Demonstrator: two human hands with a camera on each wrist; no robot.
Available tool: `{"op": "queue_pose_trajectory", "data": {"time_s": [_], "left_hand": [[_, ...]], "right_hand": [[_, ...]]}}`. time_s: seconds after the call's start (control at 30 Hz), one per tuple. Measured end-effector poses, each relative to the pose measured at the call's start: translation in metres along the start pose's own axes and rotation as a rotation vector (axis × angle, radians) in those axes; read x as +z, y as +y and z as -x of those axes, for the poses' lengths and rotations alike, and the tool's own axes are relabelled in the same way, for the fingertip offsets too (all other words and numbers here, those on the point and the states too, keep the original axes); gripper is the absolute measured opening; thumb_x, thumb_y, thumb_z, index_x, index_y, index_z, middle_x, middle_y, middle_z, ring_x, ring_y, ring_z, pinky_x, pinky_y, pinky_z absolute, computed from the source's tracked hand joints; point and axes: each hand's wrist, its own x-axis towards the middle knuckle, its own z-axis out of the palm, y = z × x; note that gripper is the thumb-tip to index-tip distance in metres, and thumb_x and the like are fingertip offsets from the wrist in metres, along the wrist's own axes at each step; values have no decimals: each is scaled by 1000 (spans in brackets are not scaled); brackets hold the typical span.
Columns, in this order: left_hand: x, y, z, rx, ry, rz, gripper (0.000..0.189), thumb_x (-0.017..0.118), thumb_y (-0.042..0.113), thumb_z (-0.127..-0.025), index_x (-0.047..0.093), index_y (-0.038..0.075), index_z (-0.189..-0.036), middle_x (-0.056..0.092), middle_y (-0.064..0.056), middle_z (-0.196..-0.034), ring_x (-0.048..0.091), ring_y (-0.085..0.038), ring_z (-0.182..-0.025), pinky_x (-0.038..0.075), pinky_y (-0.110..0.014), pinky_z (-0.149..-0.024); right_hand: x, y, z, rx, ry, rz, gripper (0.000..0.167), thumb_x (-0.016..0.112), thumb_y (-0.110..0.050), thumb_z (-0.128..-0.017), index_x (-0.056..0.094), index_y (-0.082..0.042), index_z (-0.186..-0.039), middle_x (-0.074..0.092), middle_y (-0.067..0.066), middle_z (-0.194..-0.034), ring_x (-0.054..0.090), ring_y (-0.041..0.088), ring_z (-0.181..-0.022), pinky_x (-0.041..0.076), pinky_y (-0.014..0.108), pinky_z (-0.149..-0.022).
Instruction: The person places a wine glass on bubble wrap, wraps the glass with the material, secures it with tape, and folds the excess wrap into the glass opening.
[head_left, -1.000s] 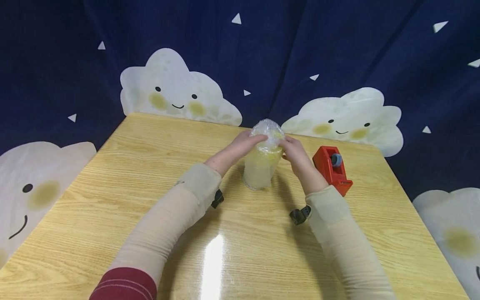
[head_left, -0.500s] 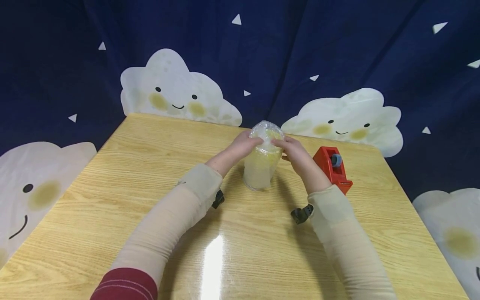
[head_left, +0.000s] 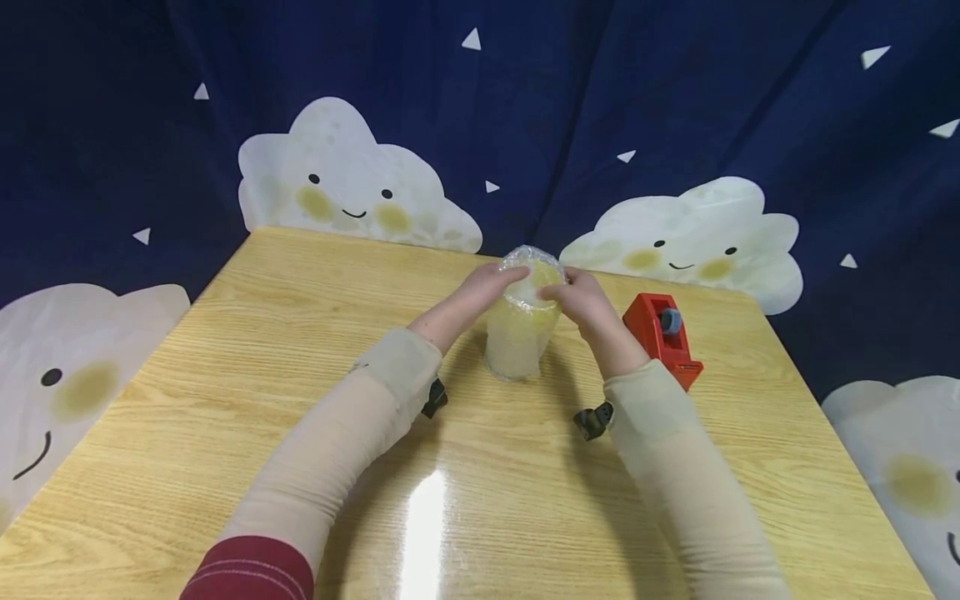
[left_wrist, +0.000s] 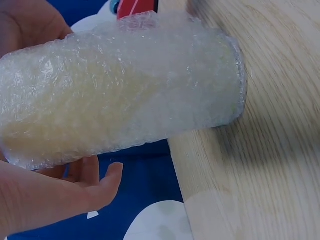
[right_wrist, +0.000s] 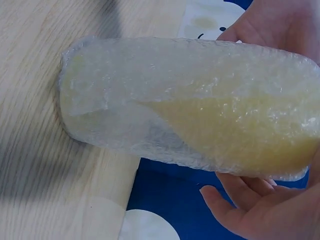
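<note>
A bubble-wrapped cylinder point(head_left: 516, 342), pale yellow under the clear wrap, stands upright on the table with its top between both hands. My left hand point(head_left: 478, 293) holds the upper left side, its thumb lying over the top. Opposite it, my right hand point(head_left: 588, 307) grips the upper right side, thumb bent in onto the top wrap. In the left wrist view, fingers of the left hand point(left_wrist: 75, 192) reach behind the wrapped cylinder point(left_wrist: 125, 90). The right wrist view has the right hand point(right_wrist: 270, 210) against the other side, fingers partly hidden behind the wrap.
Right of the hands stands a red tape dispenser point(head_left: 660, 337) with a roll of tape in it. The wooden table point(head_left: 300, 333) ends at the back against a dark blue curtain point(head_left: 525, 100) with cloud prints. Black wrist cameras hang under both wrists.
The right thumb has moved inward from the rim onto the top. The loose wrap there now sits lower and flatter. The cylinder keeps its place on the table.
</note>
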Motion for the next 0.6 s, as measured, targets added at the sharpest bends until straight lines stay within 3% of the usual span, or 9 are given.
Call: {"op": "queue_pose_trajectory", "data": {"time_s": [0.13,0.3,0.47,0.6], "left_hand": [[2,1,2,23,16,18,52,54,32,-93,45,5,-136,48,-11,-139,45,-25,-128,33,-38,-109],[7,4,5,32,91,-12,42,53,14,-89,50,-3,-128,55,-17,-126,52,-26,-112,40,-37,-102],[9,5,6,39,127,-22,39,48,4,-86,51,-6,-124,56,-18,-121,49,-21,-96,43,-33,-93],[8,4,6,52,136,-23,39,47,3,-84,52,-6,-123,57,-18,-119,47,-19,-92,42,-30,-87]], "right_hand": [[2,-3,0,4,34,51,46,56,-4,-84,47,5,-128,51,15,-116,47,23,-100,42,31,-87],[2,-3,0,-4,69,89,41,56,1,-81,51,5,-121,49,11,-105,45,21,-91,39,25,-74],[4,-1,-1,-19,84,78,42,56,2,-79,52,6,-120,50,11,-104,45,22,-90,39,24,-72],[4,1,-2,-22,77,67,40,56,-1,-81,53,5,-120,51,11,-105,45,21,-92,40,25,-76]]}}
